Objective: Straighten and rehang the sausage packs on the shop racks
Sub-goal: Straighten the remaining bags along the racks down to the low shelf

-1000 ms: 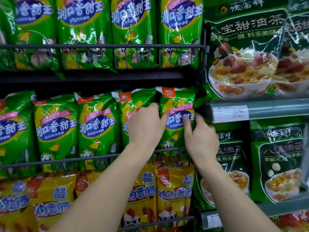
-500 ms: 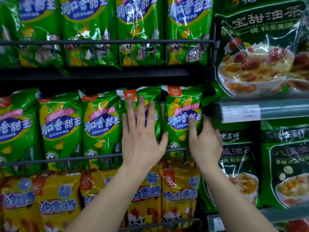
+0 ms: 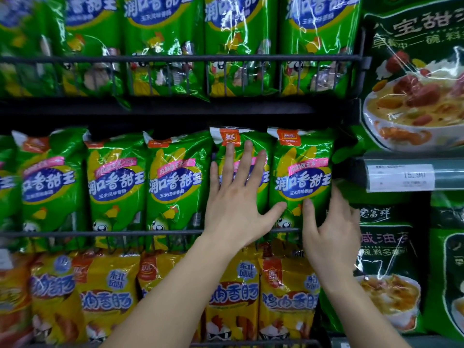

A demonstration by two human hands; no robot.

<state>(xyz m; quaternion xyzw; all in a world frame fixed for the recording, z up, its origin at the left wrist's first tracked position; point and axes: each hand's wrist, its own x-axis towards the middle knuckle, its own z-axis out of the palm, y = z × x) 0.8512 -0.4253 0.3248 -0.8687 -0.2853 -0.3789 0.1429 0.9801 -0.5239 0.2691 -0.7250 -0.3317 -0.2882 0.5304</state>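
Note:
A row of green sausage packs (image 3: pixel 173 182) stands behind the black wire rail (image 3: pixel 125 233) of the middle rack. My left hand (image 3: pixel 236 204) lies flat with spread, straight fingers on the second pack from the right (image 3: pixel 261 139), covering most of its label. The rightmost green pack (image 3: pixel 301 177) stands upright beside it. My right hand (image 3: pixel 329 232) holds that pack's lower right edge, thumb on the front and fingers tucked along its side.
More green packs (image 3: pixel 163 33) fill the upper rack. Yellow sausage packs (image 3: pixel 283 297) sit in the rack below, under my forearms. Dark green soup-mix bags (image 3: pixel 414 84) and a shelf rail with a price tag (image 3: pixel 401 178) border the racks on the right.
My left hand went from curled over the pack top to flat on its front, then shifted slightly up. My right hand slid down the rightmost pack's edge. The camera moved closer.

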